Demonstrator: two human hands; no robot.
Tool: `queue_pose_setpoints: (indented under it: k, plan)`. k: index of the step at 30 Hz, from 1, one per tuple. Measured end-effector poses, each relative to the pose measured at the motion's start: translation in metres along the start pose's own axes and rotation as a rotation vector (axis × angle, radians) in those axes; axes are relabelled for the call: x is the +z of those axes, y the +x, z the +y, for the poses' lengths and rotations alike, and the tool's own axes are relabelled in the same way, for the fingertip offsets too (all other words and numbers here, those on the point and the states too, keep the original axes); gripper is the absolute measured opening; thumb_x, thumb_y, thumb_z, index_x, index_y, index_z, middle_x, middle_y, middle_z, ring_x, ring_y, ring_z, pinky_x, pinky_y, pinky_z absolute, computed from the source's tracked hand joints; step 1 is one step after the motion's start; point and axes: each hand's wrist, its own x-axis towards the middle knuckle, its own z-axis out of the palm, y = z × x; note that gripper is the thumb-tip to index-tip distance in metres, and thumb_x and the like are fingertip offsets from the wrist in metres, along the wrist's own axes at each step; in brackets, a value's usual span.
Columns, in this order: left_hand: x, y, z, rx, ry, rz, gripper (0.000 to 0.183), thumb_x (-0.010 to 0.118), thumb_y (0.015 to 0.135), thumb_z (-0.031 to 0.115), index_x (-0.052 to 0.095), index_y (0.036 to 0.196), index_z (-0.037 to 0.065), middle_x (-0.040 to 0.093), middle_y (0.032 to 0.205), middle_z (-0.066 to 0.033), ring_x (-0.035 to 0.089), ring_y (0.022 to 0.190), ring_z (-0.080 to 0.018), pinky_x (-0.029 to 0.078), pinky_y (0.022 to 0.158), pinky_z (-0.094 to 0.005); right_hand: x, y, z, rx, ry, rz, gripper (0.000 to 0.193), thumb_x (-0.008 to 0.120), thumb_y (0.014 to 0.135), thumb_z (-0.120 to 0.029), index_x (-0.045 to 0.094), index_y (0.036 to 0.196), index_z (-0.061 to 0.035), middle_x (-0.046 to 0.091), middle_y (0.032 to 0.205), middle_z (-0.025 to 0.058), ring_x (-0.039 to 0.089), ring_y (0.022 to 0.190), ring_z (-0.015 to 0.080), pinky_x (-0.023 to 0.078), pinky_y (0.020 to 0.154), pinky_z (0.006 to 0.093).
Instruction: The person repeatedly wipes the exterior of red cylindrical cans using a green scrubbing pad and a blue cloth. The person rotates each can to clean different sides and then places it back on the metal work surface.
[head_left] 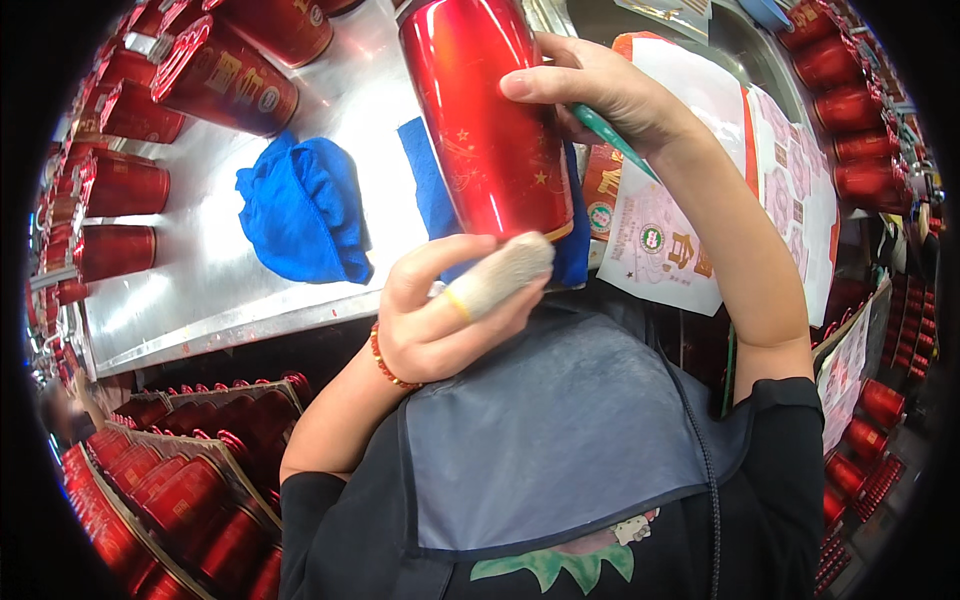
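Observation:
A shiny red canister (490, 120) with gold stars and line patterns near its lower end is held tilted in front of me between both hands. My right hand (600, 95) grips its right side, thumb on the front. A slim green-handled tool (612, 140) is tucked in that hand; its working end is hidden. My left hand (445, 315) is curled at the near end of the canister, fingers against its rim. A whitish wrap (500, 278) covers one of its fingers, with a yellow band at the base.
A crumpled blue cloth (305, 210) lies on the metal table (220, 310). Another blue cloth (425, 170) is under the canister. Printed transfer sheets (665, 240) lie at right. Red canisters (225, 80) line the left, more (850, 110) the right, and racks of them (190, 490) stand below.

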Motion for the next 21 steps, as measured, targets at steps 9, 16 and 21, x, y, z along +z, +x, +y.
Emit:
queue_pose_setpoints:
  k: [9, 16, 21]
  plan:
    - [-0.001, -0.009, -0.004, -0.729, -0.297, 0.095, 0.065, 0.074, 0.083, 0.018, 0.054, 0.143, 0.003, 0.052, 0.147, -0.0166, 0.043, 0.135, -0.0305, 0.029, 0.115, -0.0409, -0.011, 0.001, 0.025, 0.015, 0.070, 0.037, 0.083, 0.082, 0.077, -0.054, 0.056, 0.134, -0.0009, 0.068, 0.089, 0.0030, 0.055, 0.056, 0.0007, 0.039, 0.049, 0.0155]
    - [0.011, 0.005, 0.009, -0.956, -0.678, 0.102, 0.082, 0.074, 0.088, 0.012, 0.030, 0.155, -0.004, 0.040, 0.151, -0.0185, 0.040, 0.142, -0.0272, 0.030, 0.119, -0.0398, -0.011, 0.003, 0.024, 0.019, 0.119, -0.031, 0.079, 0.082, 0.078, -0.055, 0.058, 0.131, -0.0008, 0.068, 0.089, 0.0034, 0.054, 0.054, 0.0010, 0.038, 0.046, 0.0156]
    - [0.013, 0.009, 0.010, -1.005, -0.720, 0.129, 0.087, 0.078, 0.085, 0.013, 0.028, 0.155, -0.005, 0.040, 0.149, -0.0180, 0.042, 0.141, -0.0259, 0.034, 0.118, -0.0388, -0.011, 0.003, 0.025, 0.000, 0.094, -0.016, 0.077, 0.082, 0.078, -0.055, 0.060, 0.127, -0.0006, 0.067, 0.085, 0.0034, 0.054, 0.053, 0.0019, 0.037, 0.044, 0.0160]
